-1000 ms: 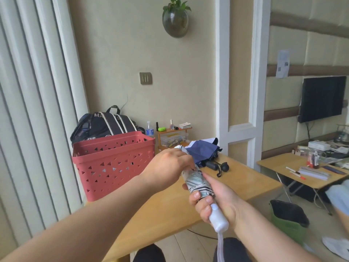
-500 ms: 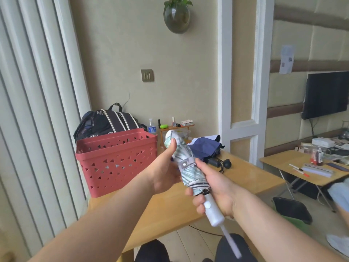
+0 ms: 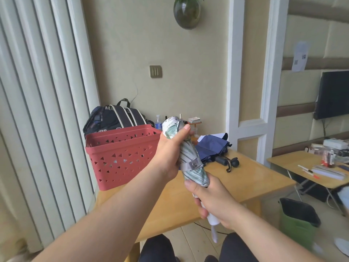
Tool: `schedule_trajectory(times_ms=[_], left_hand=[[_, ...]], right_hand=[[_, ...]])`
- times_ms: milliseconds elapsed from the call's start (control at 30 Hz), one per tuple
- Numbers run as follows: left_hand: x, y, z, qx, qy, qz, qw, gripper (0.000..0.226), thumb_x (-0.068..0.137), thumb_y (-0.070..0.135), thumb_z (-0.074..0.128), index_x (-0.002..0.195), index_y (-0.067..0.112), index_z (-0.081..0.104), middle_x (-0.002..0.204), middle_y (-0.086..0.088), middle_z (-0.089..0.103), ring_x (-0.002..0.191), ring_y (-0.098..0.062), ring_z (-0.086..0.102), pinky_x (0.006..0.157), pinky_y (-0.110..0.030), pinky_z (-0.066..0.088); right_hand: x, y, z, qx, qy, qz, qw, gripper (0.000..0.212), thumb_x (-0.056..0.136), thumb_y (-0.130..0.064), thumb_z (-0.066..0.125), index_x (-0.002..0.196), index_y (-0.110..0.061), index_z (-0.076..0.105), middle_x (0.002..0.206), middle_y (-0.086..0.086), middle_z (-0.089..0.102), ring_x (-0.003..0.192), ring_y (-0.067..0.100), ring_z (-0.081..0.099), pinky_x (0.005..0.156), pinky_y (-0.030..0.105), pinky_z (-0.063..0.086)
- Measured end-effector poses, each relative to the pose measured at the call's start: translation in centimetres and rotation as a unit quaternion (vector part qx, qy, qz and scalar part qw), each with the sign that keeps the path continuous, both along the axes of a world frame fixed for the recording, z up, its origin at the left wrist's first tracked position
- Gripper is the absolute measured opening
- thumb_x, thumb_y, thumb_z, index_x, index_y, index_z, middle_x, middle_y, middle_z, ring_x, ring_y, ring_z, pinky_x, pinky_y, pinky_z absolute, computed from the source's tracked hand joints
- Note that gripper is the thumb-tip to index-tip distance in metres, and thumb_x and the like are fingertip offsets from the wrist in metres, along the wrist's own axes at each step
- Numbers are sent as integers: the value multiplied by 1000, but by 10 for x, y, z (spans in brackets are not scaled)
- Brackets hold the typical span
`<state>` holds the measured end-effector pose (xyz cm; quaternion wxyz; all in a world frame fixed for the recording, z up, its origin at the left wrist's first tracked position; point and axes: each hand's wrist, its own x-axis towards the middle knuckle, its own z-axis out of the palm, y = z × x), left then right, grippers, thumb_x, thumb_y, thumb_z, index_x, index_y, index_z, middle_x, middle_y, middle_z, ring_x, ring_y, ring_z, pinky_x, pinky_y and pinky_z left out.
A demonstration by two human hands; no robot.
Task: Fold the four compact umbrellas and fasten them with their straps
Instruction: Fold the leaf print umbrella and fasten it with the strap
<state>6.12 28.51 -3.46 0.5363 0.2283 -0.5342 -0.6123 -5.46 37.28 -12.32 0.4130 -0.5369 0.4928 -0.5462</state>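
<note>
The umbrella (image 3: pixel 188 157), white with green leaf print, strap (image 3: pixel 193 165) snapped shut, is being held above the table (image 3: pixel 249 178), tip angling up-left. Left hand (image 3: pixel 170 152) is gripping the canopy, right hand (image 3: pixel 213 201) gripping the handle.

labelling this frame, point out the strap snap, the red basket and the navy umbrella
strap snap (image 3: pixel 194 164), head view, on the round metal button
red basket (image 3: pixel 120 157), head view, on its perforated front wall
navy umbrella (image 3: pixel 211 147), head view, on its bunched canopy fabric
</note>
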Motion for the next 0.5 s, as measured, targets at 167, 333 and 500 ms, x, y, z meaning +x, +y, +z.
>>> schedule_trajectory(times_ms=[167,333,500], left_hand=[[12,-2,4,66,16,-88,994,57,89,45,76,120,-2,64,100,-12,71,88,-24,72,91,-51,59],[21,-7,-4,65,8,-108,992,71,86,58,77,133,7,58,115,-15,73,100,-28,72,97,-49,57],[28,-4,-31,-12,-160,58,985,44,104,56,52,115,14,56,107,-8,67,85,-20,69,76,-39,55]], right_hand=[[0,11,5,82,-64,118,987,28,100,-36,66,101,-14,48,73,11,53,45,19,38,52,30,41],[3,17,1,134,-159,184,961,33,91,-37,73,103,-18,48,72,7,53,45,15,38,52,30,43],[-7,2,1,92,-200,132,966,28,88,-5,77,97,-13,52,70,4,50,47,13,39,50,29,42]])
